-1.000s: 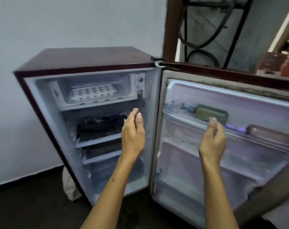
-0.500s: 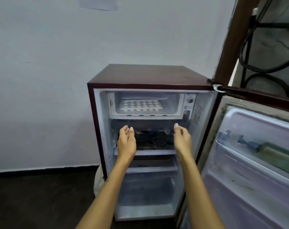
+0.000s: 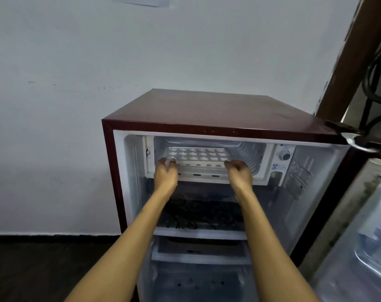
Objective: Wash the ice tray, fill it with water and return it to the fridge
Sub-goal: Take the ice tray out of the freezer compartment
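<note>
Change: both hands have risen from the shelf level to the freezer compartment since the earlier frame; view is closer.
Left hand (image 3: pixel 165 172): fingers curled onto the left front corner of the ice tray (image 3: pixel 198 155).
Right hand (image 3: pixel 239 172): fingers curled at the tray's right front corner.
Ice tray: white, lying flat inside the freezer compartment (image 3: pixel 246 153), at the top of the fridge (image 3: pixel 207 110).
Fridge door (image 3: pixel 359 236): swung open to the right.
Dial (image 3: pixel 285 154): right of the compartment.

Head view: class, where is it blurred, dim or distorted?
Head view: the door at the right edge is smeared; the lower shelves sit in shadow; the freezer box and ice tray are brightest; the wide lens tilts the fridge sides.
</note>
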Tool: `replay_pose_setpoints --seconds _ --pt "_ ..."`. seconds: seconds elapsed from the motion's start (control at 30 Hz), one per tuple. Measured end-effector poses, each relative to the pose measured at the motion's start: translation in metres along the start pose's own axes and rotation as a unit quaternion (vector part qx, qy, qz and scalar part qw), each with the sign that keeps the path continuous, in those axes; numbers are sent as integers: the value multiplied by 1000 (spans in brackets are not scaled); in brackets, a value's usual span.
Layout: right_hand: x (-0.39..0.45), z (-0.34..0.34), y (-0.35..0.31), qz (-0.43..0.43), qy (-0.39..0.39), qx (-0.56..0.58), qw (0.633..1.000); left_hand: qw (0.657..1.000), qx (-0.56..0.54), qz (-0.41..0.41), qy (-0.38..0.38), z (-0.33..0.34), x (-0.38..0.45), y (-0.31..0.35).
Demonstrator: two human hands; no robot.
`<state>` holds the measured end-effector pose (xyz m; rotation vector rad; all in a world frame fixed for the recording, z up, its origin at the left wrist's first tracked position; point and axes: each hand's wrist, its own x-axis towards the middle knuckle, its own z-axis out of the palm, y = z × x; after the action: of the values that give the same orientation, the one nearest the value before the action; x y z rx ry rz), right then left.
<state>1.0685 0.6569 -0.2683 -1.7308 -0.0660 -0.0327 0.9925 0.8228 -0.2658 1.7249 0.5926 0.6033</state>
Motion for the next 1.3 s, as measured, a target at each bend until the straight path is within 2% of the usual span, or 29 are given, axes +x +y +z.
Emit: replay_pose_setpoints --seconds 0.17,0.37,0.57,0.67,0.93,1.13,1.3 --pt "58 21 13 -17 30 -55 998 999 26 18 15 11 50 -8" --pt "96 30 17 -43 117 -107 986 999 -6 12 36 23 77 -17" --pt "126 34 20 -7 75 -120 990 996 -45 -46 57 31 94 -24" --pt "127 36 19 20 87 -120 989 994 -57 -62 64 33 96 -21" --pt "94 21 -5 73 157 2 985 985 -112 -80 101 22 68 5" --pt "29 -4 -21 130 190 64 971 976 -168 -82 115 -1 10 19" --pt "-42 -22 -10 138 203 132 960 966 -206 -98 118 -23 -53 4"
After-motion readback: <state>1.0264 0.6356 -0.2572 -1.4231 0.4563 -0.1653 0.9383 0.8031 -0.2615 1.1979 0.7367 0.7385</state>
